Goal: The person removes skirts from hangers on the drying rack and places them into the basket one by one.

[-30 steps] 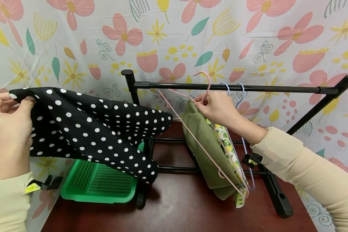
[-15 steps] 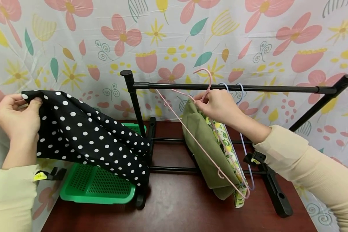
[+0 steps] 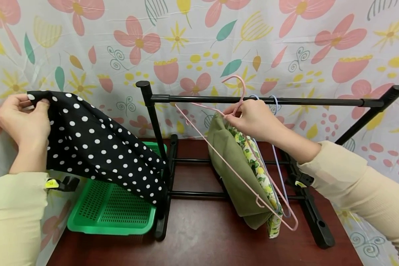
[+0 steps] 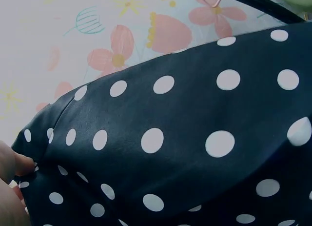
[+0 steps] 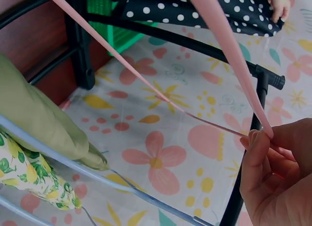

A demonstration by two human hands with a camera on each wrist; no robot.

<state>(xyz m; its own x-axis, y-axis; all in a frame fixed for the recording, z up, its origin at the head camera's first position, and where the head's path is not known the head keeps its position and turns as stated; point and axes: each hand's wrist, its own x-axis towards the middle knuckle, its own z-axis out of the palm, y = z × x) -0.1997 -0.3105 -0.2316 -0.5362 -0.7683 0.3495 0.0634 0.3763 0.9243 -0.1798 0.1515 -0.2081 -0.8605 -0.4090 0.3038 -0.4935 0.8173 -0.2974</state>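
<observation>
At the left of the head view my left hand (image 3: 26,120) pinches a black cloth with white dots (image 3: 101,142) by its upper corner. The cloth hangs down to the right, its low end against the rack's left post. In the left wrist view the dotted cloth (image 4: 185,109) fills most of the frame. My right hand (image 3: 252,116) grips a pink clothes hanger (image 3: 216,157) just below its hook, at the rail. No cloth is on the pink hanger. Behind it hang an olive-green cloth (image 3: 234,177) and a lemon-print cloth (image 3: 261,168).
A black clothes rack (image 3: 193,99) stands on a dark red-brown table (image 3: 199,236). Two blue hangers (image 3: 275,147) hang from its rail. At the left, a green basket (image 3: 109,225) sits partly under the dotted cloth. A flowered curtain (image 3: 96,29) covers the back.
The dotted cloth's free end has swung left and down, away from the rack's middle. My left hand has moved right and up. The pink hanger's lower end has shifted right.
</observation>
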